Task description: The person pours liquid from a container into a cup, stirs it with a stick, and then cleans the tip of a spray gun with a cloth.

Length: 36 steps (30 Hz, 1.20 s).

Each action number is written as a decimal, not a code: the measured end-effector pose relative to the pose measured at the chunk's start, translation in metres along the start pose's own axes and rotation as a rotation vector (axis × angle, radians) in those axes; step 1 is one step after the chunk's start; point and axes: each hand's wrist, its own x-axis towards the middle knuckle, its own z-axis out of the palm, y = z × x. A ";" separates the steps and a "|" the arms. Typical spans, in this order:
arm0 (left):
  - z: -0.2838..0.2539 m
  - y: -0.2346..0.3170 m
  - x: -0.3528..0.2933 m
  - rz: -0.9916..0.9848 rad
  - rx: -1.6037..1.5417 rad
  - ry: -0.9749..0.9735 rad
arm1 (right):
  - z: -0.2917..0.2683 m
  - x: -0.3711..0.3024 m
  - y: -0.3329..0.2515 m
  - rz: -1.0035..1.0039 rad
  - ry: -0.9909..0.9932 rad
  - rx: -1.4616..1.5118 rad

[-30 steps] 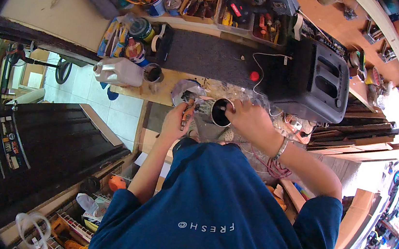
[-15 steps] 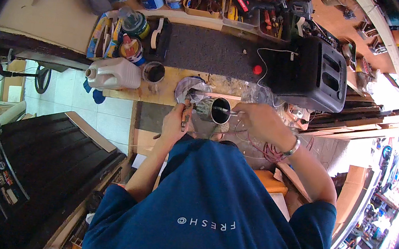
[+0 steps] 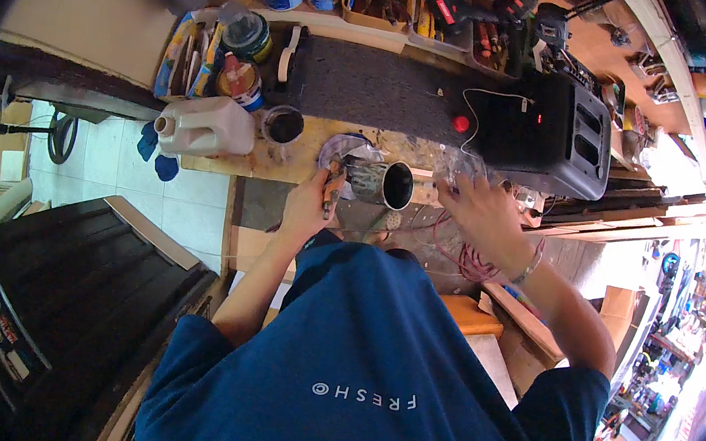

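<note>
The left hand [image 3: 306, 204] pinches an orange tool [image 3: 334, 184]. The open can [image 3: 372, 182] faces three o'clock, maybe for easy reach. I can't tell the right hand [image 3: 489, 213]'s grip.

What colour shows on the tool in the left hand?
Orange on the tool in the left hand; best seen in the head view.

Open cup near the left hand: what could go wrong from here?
1. The open cup lies sideways beside the orange tool in the left hand, so anything inside could spill; its contents are unclear.

2. The right hand is near the white cable trailing over the bench, and might snag it.

3. The open jar near the bench's front edge could get knocked over.
</note>
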 end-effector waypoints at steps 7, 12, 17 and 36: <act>-0.010 0.002 0.002 -0.008 -0.010 0.030 | -0.032 0.010 -0.018 0.248 0.002 0.703; -0.014 -0.006 0.005 -0.105 -0.028 -0.058 | -0.020 0.002 -0.020 0.272 -0.042 0.918; -0.020 0.006 0.004 -0.038 -0.015 -0.009 | -0.034 0.004 -0.019 0.165 -0.245 0.301; -0.010 0.012 0.013 -0.125 -0.025 -0.015 | -0.024 0.015 -0.003 0.167 0.107 0.228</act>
